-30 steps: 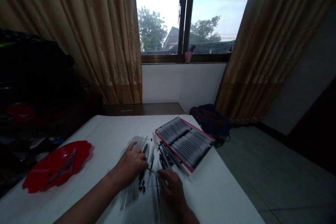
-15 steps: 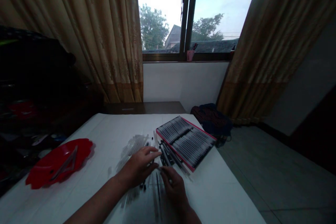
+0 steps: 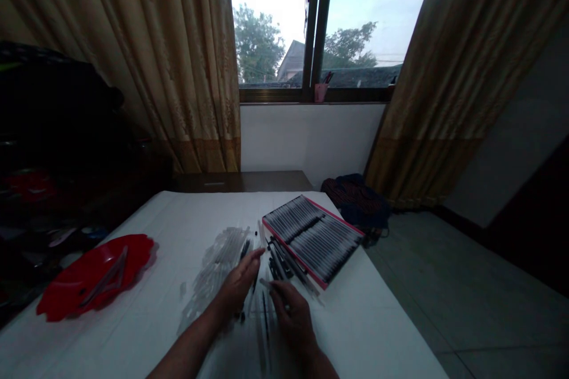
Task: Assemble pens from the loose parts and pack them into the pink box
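My right hand (image 3: 291, 311) is closed around a thin, pale pen barrel (image 3: 264, 283), whose end pokes out past the fingertips toward the left. Opposite it, my left hand (image 3: 242, 284) has its fingers stretched out and apart from that barrel. Beneath and left of this hand spreads a heap of clear pen barrels (image 3: 217, 254). Dark, thin refills (image 3: 245, 249) lie by its fingers. Several black pen parts (image 3: 276, 266) are gathered between my hands and a red-edged tray (image 3: 323, 284) filled with rows of pens (image 3: 329, 243).
On the left of the white-covered table (image 3: 186, 213) sits a red scalloped dish (image 3: 57, 302) with a clear triangular piece (image 3: 106, 278) in it. A dark cloth bundle (image 3: 355, 201) lies beyond the table's right edge. A pink cup (image 3: 320, 92) stands on the windowsill.
My left hand has drawn back from the right hand, turning so its fingers point up and away. The right hand stays in nearly the same place with the barrel.
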A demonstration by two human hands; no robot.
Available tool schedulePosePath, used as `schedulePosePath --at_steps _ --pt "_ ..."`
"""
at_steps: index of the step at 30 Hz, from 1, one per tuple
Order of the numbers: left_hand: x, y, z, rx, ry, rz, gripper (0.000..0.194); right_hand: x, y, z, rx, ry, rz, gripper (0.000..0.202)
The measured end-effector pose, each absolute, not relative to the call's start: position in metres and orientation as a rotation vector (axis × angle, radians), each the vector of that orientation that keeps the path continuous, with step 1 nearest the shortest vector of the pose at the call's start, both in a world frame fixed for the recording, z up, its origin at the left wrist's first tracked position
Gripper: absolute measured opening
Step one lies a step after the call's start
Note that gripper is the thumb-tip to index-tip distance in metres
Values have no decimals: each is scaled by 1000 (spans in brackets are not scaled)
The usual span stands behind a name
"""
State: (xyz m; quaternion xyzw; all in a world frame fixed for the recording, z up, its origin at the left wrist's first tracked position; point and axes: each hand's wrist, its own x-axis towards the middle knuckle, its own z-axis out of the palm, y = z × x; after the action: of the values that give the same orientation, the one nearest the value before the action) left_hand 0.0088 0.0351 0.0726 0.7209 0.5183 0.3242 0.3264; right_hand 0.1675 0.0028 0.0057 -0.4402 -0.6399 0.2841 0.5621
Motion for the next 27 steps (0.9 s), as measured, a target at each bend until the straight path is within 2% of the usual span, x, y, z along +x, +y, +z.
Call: schedulePosePath --at_steps 5,8,15,18,20,24,27 --pt "-29 21 78 2344 1461 549 10 169 5 0 -1056 -1488 621 19" --pt "-35 6 70 2619 1429 331 12 168 6 -4 -1064 -1498 597 21" --pt "-22 1 56 2795 1447 254 11 168 4 -4 -1129 -1532 535 20" --pt "-22 6 60 2552 1484 446 8 167 3 -3 -1117 -1536 538 18" --pt "-22 8 63 2174 1499 689 10 167 3 0 -1091 -1569 542 18" --pt "-22 12 62 1349 1363 1039 40 166 0 5 -1044 -1698 531 21" --pt "-18 10 57 1061 1267 1127 51 164 -2 7 -1033 -1743 478 23"
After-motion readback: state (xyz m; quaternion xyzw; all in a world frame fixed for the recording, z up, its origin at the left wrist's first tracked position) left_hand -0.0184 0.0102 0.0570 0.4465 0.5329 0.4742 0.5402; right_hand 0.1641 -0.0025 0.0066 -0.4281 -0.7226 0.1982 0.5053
